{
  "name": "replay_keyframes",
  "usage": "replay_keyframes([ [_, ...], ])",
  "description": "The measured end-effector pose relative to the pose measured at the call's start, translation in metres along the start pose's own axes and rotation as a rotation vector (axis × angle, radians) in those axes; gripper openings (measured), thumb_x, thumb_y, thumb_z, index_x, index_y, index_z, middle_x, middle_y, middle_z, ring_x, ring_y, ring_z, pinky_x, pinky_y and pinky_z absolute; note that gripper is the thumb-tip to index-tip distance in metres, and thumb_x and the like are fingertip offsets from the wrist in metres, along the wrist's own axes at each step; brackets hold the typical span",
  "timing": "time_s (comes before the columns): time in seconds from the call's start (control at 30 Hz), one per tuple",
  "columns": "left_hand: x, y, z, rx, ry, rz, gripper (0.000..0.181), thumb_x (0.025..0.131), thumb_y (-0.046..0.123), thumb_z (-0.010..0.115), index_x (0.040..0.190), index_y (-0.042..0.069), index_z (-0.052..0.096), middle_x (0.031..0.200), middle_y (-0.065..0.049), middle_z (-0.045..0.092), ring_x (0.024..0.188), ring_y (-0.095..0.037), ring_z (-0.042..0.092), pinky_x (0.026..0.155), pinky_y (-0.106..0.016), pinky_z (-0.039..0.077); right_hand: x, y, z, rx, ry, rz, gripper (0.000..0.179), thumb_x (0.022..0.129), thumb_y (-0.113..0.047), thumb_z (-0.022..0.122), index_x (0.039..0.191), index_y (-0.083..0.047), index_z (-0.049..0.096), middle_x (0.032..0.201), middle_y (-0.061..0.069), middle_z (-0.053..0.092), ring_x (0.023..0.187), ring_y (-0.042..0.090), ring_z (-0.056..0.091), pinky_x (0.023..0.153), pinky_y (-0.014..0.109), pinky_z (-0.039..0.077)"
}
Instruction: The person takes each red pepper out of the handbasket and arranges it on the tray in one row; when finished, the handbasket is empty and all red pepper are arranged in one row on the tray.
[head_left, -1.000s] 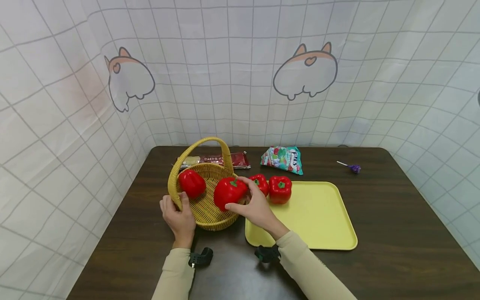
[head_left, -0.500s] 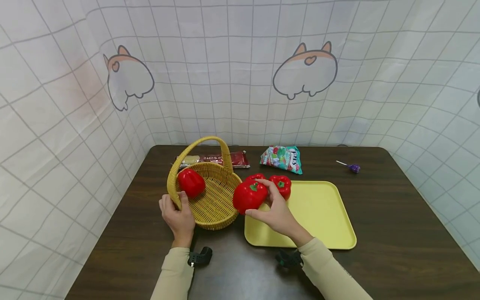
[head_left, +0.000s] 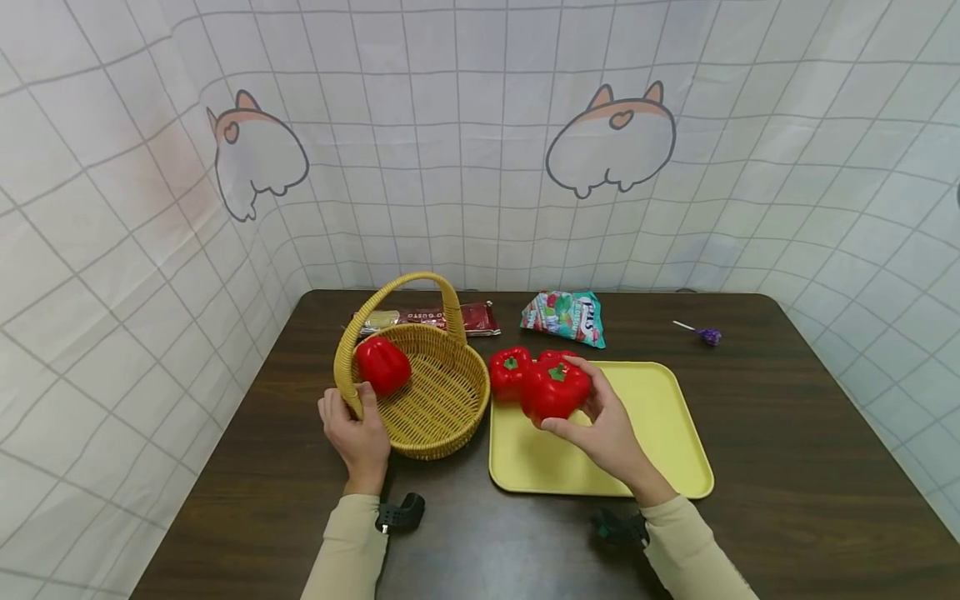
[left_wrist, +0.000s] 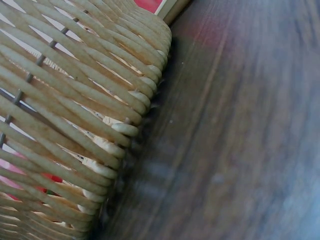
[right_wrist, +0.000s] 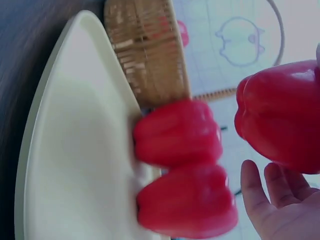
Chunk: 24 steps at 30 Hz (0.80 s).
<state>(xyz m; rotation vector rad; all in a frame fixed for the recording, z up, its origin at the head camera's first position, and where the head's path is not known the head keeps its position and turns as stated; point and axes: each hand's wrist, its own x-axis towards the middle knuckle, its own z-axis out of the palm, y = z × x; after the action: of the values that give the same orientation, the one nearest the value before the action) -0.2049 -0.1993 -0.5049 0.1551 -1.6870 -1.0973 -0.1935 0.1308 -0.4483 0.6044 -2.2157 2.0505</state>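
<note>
The left hand (head_left: 357, 433) grips the base of the handle of a yellow wicker basket (head_left: 438, 429) at its left side. One red bell pepper (head_left: 383, 367) lies inside the basket, against its left wall. Between thumb and fingers, the right hand (head_left: 606, 433) holds another red bell pepper (head_left: 553, 390) above the yellow tray (head_left: 645, 467). Two more peppers stand at the tray's back left corner; the left one (head_left: 510, 371) shows well, while the held pepper mostly covers the other (right_wrist: 187, 202). In the left wrist view only the basket's woven wall (left_wrist: 75, 110) and tabletop appear; no hand shows there.
Behind the basket lies a long dark red snack packet (head_left: 480, 319). A teal snack bag (head_left: 566, 318) rests at the back, behind the tray. Toward the back right is a small purple lollipop (head_left: 708, 337). A grid-patterned curtain (head_left: 450, 167) surrounds the dark wooden table (head_left: 780, 417).
From over the basket, the right hand has carried its pepper rightward to above the tray. The left hand has kept its grip on the handle, and the basket stays where it was.
</note>
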Motion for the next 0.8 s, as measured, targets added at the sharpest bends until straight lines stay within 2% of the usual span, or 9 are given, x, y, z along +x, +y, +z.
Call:
replay_keyframes([
  [0.17, 0.0, 0.001, 0.0, 0.0, -0.001, -0.001, 0.017, 0.09, 0.008, 0.068, 0.081, 0.0, 0.055, 0.075, -0.013, 0.046, 0.08, -0.013, 0.038, 0.073, -0.029, 0.023, -0.004, 0.005, -0.015, -0.014, 0.034, 0.0, 0.076, 0.08, -0.003, 0.077, 0.145, -0.014, 0.038, 0.141, 0.007, 0.046, 0.122, 0.023, 0.049, 0.091, 0.028, 0.051],
  [0.3, 0.001, 0.001, -0.001, -0.007, -0.007, -0.004, 0.02, 0.092, 0.012, 0.066, 0.08, 0.0, 0.055, 0.075, -0.012, 0.045, 0.079, -0.014, 0.037, 0.072, -0.029, 0.023, -0.007, 0.007, -0.029, -0.026, 0.094, -0.015, 0.077, 0.083, -0.002, 0.074, 0.148, -0.01, 0.034, 0.142, 0.009, 0.044, 0.123, 0.021, 0.048, 0.089, 0.025, 0.051],
  [0.57, -0.001, 0.0, 0.001, 0.012, 0.018, 0.015, 0.023, 0.091, 0.01, 0.068, 0.077, -0.001, 0.053, 0.075, -0.015, 0.045, 0.079, -0.012, 0.036, 0.072, -0.027, 0.022, -0.01, 0.014, -0.052, 0.08, 0.266, 0.01, 0.076, 0.087, 0.001, 0.066, 0.15, -0.012, 0.026, 0.141, 0.007, 0.04, 0.124, 0.023, 0.044, 0.084, 0.024, 0.053],
  [0.67, 0.0, 0.007, 0.002, 0.0, 0.037, 0.026, 0.023, 0.09, 0.007, 0.067, 0.077, -0.004, 0.052, 0.074, -0.019, 0.045, 0.078, -0.015, 0.035, 0.073, -0.024, 0.02, -0.01, 0.021, -0.057, 0.082, 0.33, 0.036, 0.077, 0.088, -0.001, 0.067, 0.151, -0.01, 0.024, 0.141, 0.007, 0.039, 0.124, 0.023, 0.043, 0.084, 0.022, 0.052],
  [0.8, 0.002, 0.029, 0.001, -0.038, 0.047, 0.036, 0.024, 0.091, 0.004, 0.066, 0.077, -0.007, 0.05, 0.073, -0.023, 0.042, 0.074, -0.029, 0.035, 0.074, -0.023, 0.018, -0.01, 0.03, -0.063, 0.037, 0.415, 0.072, 0.077, 0.086, -0.003, 0.071, 0.149, -0.008, 0.026, 0.14, 0.006, 0.041, 0.122, 0.023, 0.043, 0.083, 0.018, 0.051],
])
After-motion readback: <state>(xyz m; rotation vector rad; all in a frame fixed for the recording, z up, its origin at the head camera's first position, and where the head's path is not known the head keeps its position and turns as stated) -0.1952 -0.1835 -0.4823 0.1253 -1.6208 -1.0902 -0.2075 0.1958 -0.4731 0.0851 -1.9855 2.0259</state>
